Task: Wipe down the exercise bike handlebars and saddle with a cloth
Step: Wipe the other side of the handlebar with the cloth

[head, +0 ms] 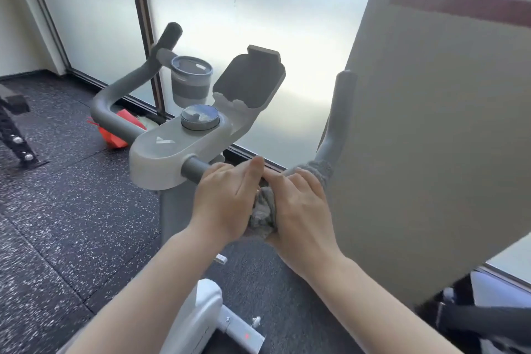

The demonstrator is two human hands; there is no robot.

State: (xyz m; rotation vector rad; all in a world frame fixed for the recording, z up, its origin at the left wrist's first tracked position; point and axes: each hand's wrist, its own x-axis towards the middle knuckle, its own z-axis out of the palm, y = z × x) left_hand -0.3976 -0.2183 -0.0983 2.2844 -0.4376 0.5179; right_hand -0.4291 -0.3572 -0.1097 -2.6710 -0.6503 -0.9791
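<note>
The exercise bike's grey handlebar [120,86] curves out from a pale console [172,149] with a round dial. A grey cloth [263,213] is wrapped round the right-hand bar just right of the console and reaches up to the bend [319,168]. My left hand [227,198] grips the cloth and bar from the left. My right hand [298,204] grips the same cloth from the right, its fingers curled over it. The saddle is out of view.
A grey cup [191,80] sits in the holder and a tablet stand [250,77] rises behind the dial. A large beige panel [431,138] stands close on the right, hiding part of the right bar. Frosted glass is ahead; a red object [120,129] lies on the speckled floor.
</note>
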